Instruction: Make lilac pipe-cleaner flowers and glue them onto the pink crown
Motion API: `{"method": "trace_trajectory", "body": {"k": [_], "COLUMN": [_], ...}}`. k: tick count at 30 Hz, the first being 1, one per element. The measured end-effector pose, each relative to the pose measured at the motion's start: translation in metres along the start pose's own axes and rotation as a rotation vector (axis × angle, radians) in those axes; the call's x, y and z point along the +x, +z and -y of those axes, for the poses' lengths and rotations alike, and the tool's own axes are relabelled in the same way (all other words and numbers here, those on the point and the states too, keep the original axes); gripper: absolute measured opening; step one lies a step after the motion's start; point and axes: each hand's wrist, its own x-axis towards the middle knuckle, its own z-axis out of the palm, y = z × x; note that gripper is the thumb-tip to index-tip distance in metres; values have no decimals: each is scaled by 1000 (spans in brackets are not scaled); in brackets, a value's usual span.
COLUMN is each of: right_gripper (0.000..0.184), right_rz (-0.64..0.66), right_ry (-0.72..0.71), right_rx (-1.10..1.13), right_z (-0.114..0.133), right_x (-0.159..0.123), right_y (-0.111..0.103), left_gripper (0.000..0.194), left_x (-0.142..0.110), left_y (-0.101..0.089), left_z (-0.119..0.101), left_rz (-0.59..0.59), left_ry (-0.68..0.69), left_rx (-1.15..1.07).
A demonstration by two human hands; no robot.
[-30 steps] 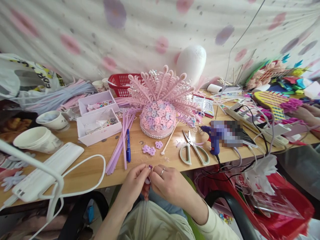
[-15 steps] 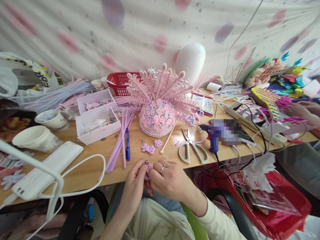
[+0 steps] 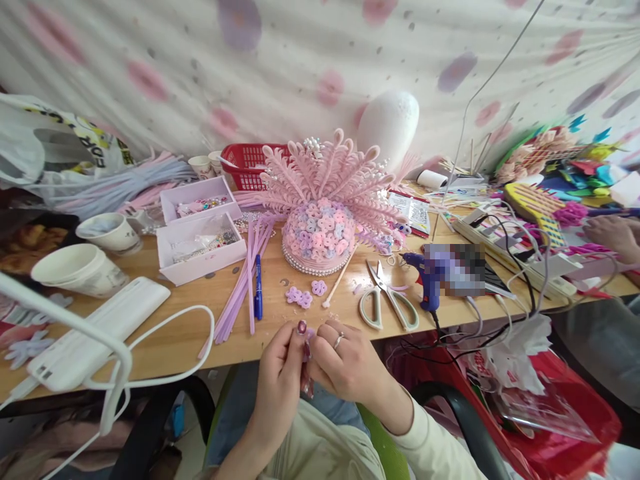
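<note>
Just over the table's front edge, my left hand (image 3: 281, 377) pinches a purple pipe cleaner (image 3: 311, 334), mostly hidden by the fingers. My right hand (image 3: 350, 363), a ring on one finger, grips the same piece from the other side. Beyond them lie small purple pipe-cleaner flowers (image 3: 299, 297) and a thin white stick (image 3: 340, 281). Behind these stands a dome covered in pink and purple flowers (image 3: 320, 230), edged with beads and topped by a fan of pink fuzzy plumes (image 3: 327, 170). White-handled scissors (image 3: 384, 299) lie opened to the right.
Left of the dome are purple pipe cleaners (image 3: 243, 287), a blue pen (image 3: 258, 287), white boxes of beads (image 3: 203, 263), paper cups (image 3: 75, 270) and a white power bank (image 3: 100, 333). A purple glue gun (image 3: 429, 280) and power strip (image 3: 515, 257) sit right, near another person's hand (image 3: 613, 233).
The view has shifted slightly, so the table things sit a little further right. Both hands stay close together on the purple pipe cleaner, their fingers slightly turned.
</note>
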Motion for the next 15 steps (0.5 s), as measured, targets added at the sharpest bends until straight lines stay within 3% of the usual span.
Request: {"method": "trace_trajectory", "body": {"k": [7,9,12,15], "right_gripper": [21,24,33,43], "right_rz": [-146,-232,-264,-227], "right_ry": [30,158,477,757], "right_rx": [154,315,674,1059], "right_z": [2,10,23,29], "right_x": [-3,-4,-3,0], "right_y": [6,9,12,11], "left_gripper": [33,27,13,7], "left_x": [-9,-12,-11,-3], "left_y": [0,4,2,-7], "left_z": [-8,-8,-8,-10], "left_rz": [-212,-279,-315,-170], "left_ry": [355,415,504,527], "left_rx": [270,287,315,343]}}
